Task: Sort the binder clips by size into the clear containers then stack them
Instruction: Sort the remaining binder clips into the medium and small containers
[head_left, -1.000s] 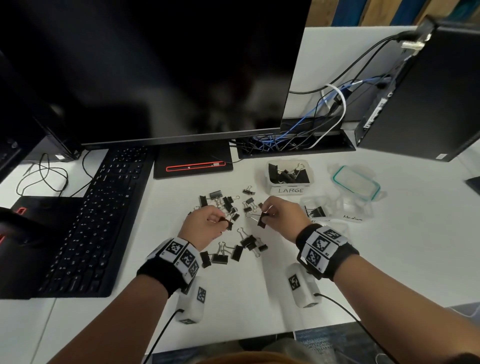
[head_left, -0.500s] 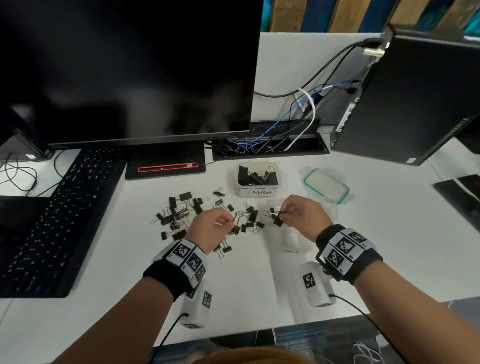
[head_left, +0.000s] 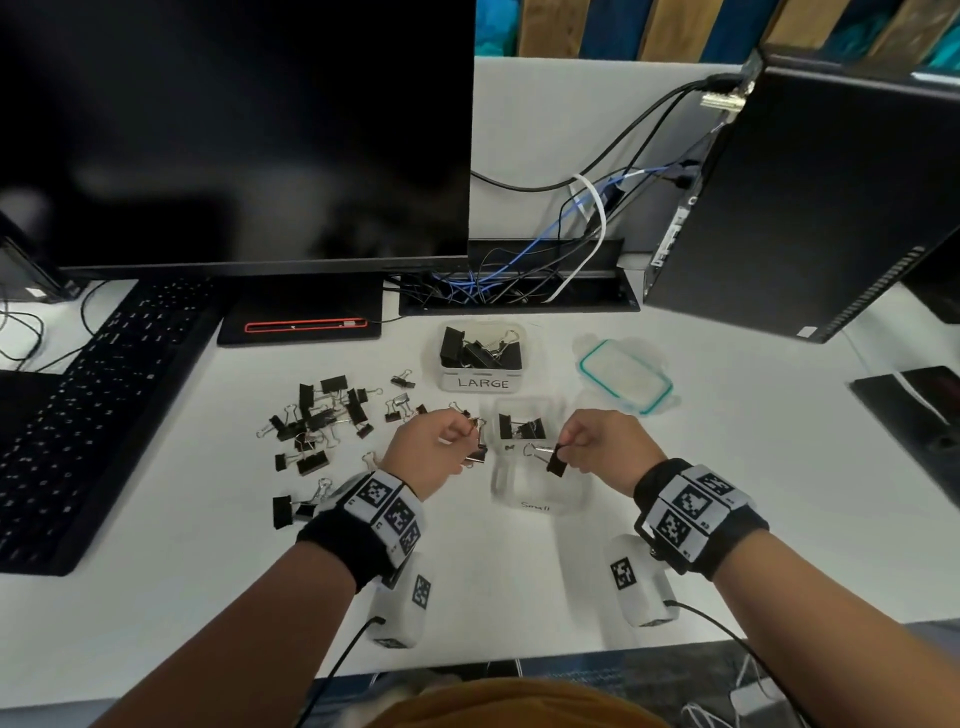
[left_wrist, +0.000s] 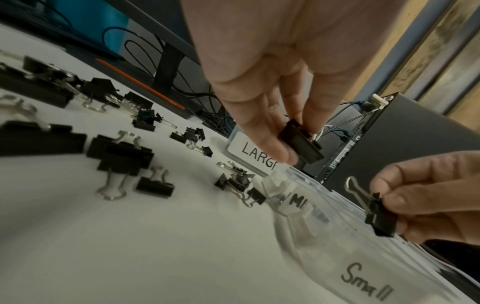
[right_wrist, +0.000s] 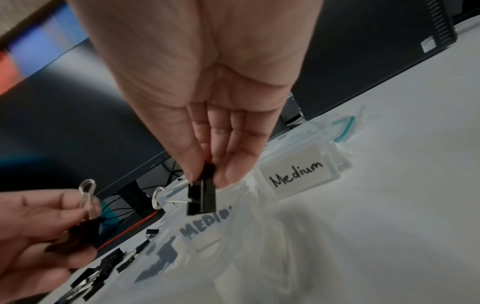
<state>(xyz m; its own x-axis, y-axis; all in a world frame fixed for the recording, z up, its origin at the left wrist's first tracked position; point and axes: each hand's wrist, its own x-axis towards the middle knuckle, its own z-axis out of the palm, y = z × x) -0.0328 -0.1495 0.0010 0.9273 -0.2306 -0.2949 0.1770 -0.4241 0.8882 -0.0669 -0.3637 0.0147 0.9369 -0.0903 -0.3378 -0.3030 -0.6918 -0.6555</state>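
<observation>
My left hand (head_left: 464, 442) pinches a black binder clip (head_left: 479, 457) just left of the clear containers; its grip on that clip (left_wrist: 301, 144) shows in the left wrist view. My right hand (head_left: 566, 451) pinches another black clip (head_left: 556, 461) above the box marked Small (head_left: 540, 499); the right wrist view shows this clip (right_wrist: 202, 197) hanging from thumb and fingers. Behind it stands the Medium box (head_left: 522, 415) with a few clips inside, and farther back the LARGE box (head_left: 483, 382) holding big clips. Several loose clips (head_left: 322, 415) lie to the left.
A teal-rimmed lid (head_left: 626, 374) lies right of the LARGE box. A keyboard (head_left: 104, 405) sits at the left, a monitor (head_left: 234, 130) and cable tray (head_left: 514, 291) behind, and a black computer case (head_left: 810, 208) at the back right.
Both hands have moved right, away from the loose pile and over to the Small and Medium boxes, each still holding its clip. The view has shifted rightward too.
</observation>
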